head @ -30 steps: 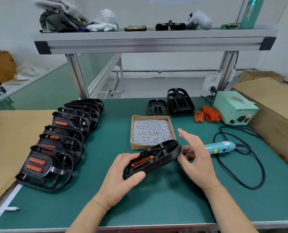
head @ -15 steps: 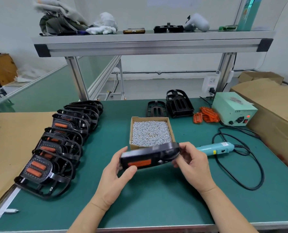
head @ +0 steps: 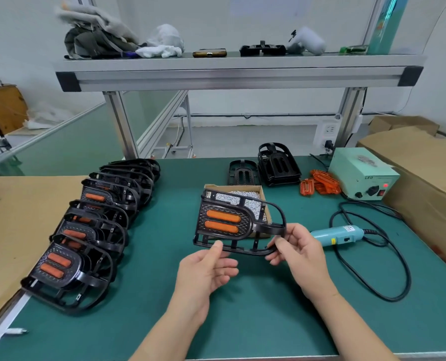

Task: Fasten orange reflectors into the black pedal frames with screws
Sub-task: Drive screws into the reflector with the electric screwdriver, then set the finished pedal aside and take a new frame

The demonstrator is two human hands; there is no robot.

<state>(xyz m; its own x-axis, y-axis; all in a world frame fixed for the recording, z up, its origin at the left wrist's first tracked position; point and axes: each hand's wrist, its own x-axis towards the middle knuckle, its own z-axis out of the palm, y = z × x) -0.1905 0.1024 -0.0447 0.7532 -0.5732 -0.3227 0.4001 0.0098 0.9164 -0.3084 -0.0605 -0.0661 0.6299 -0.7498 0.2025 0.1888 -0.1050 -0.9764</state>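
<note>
I hold a black pedal frame (head: 225,204) upright above the green mat, its face with two orange reflector bars (head: 223,221) turned to me. My left hand (head: 206,272) pinches its lower edge with the thumb. My right hand (head: 298,250) grips the curved strap end at the right. Behind the frame stands a cardboard box of screws (head: 264,201). A row of several finished pedals (head: 86,230) with orange reflectors lies at the left. Loose orange reflectors (head: 320,185) and bare black frames (head: 276,164) sit at the back.
A teal electric screwdriver (head: 337,234) lies right of my right hand, its black cable (head: 393,256) looping to a green power box (head: 363,177). Cardboard boxes (head: 424,178) flank the right edge. Brown cardboard sheet (head: 13,217) covers the left. An aluminium shelf (head: 237,71) spans overhead.
The pedal frame was turned from edge-on to upright, so its reflector face now points at me. It rose a little, and my right hand shifted onto the strap end.
</note>
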